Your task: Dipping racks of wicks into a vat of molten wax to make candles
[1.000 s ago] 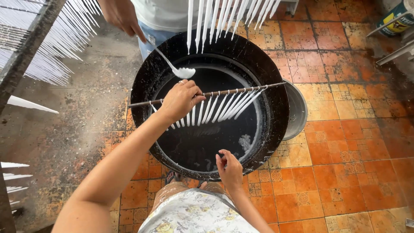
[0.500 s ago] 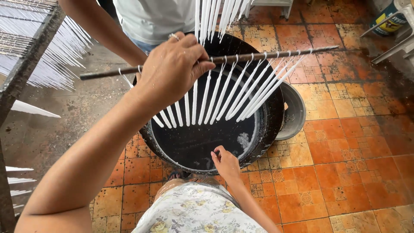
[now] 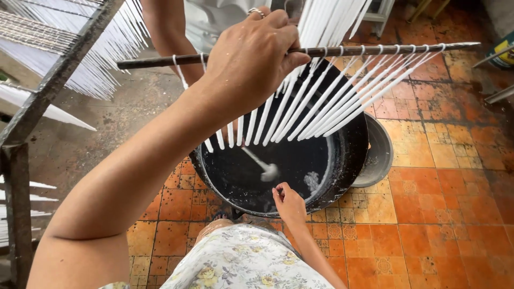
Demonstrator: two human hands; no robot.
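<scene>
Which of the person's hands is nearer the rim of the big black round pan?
The right. The right hand rests at the near rim of the big black round pan; the left hand is raised above it, gripping the dark rod of white candles.

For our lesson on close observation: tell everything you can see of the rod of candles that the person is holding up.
The rod is a thin, dark, straight stick, held about level above the black pot. The left hand grips it near the middle. Many slim white candles hang from it by short loops, close together, swinging slantwise toward the person. Their lower ends taper. White drips coat the rod's right end. Nothing else touches it.
</scene>
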